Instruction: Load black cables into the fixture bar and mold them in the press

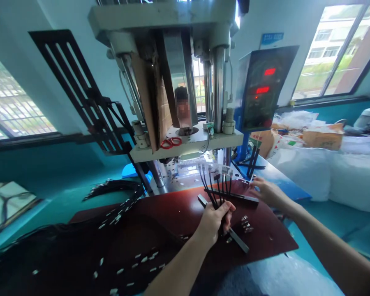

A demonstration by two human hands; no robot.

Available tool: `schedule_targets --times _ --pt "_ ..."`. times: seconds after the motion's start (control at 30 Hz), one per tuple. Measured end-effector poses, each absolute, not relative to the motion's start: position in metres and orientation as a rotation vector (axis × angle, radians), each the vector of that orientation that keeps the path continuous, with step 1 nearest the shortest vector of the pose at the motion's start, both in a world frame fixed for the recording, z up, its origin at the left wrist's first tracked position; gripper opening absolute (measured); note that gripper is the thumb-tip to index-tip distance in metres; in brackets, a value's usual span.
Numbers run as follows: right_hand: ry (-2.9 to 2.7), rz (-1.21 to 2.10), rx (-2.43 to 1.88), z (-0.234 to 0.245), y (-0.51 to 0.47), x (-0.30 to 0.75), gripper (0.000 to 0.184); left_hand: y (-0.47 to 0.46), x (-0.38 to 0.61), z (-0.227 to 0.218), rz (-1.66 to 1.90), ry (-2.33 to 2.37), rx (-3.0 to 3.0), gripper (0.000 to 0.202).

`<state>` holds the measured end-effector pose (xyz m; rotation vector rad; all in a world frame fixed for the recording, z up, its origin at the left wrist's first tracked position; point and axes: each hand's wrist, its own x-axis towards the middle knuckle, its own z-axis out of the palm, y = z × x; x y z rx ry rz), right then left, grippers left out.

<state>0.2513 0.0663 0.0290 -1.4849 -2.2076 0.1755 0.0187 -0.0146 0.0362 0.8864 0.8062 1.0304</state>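
My left hand (216, 218) is wrapped round a bunch of several black cables (214, 193), which fan upward. Clear and whitish connector ends (217, 169) top them, close to the machine's lower metal plate. Under this hand a grey metal bar (239, 240) lies slantwise on the dark red tabletop (172, 209). A second dark bar (240, 198) rests behind the cables. Beyond the table's right end, my right hand (267, 192) hangs with its fingers bent together; anything between them is too small to make out. Small metal pieces (246, 224) lie between the hands.
A press (188, 144) with steel columns stands ahead, red-handled scissors (171, 142) on its platform. A control box (265, 90) with red digits is at right, above a blue surface (291, 187). Many black cables (80, 242) cover the table's left side. White bags (320, 172) fill the right.
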Motion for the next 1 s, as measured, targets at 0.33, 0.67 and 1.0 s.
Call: schedule_targets --times 0.33,0.67,1.0 --pt "-2.065 0.148 -1.018 0.127 0.048 0.209 0.030 -0.024 0.019 0.040 0.772 0.767 1.053 0.037" --pt "-1.702 0.040 -2.114 0.080 -0.015 0.382 0.017 -0.021 0.017 0.040 0.767 0.779 1.050 0.039" --pt "-1.666 0.562 -1.352 0.073 -0.021 0.217 0.036 -0.030 0.033 0.029 0.923 0.985 1.285 0.036"
